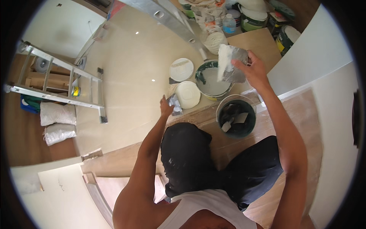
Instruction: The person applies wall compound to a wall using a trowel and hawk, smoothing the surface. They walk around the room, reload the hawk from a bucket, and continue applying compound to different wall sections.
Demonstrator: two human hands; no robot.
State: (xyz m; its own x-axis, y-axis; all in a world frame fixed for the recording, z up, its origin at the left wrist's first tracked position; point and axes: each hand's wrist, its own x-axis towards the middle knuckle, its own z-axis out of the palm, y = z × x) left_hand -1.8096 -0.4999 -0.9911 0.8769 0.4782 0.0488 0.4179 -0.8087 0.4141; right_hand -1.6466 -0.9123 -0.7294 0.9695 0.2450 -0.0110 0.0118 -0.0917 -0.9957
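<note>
My right hand (256, 71) grips a broad grey metal scraper (239, 73), raised at the right above the buckets. White filler is caked along its left edge. My left hand (166, 107) is lower and farther left, with its fingers closed on a smaller metal scraper (175, 104) close to the floor. A round white lid (188, 94) lies beside that scraper, and another smeared lid (181, 69) lies just beyond. Between my hands stands an open bucket of grey-white filler (213, 81) with a dark green, smeared rim. Nearer me, a dark bucket (238, 128) holds several tools.
A stepladder's rail (173, 21) comes down behind the filler bucket. Another ladder (57, 78) stands left, near white sacks (59, 113). Paint buckets (252, 19) and a clear bottle (229, 23) crowd the back right. A pale wall (335, 91) borders the right side.
</note>
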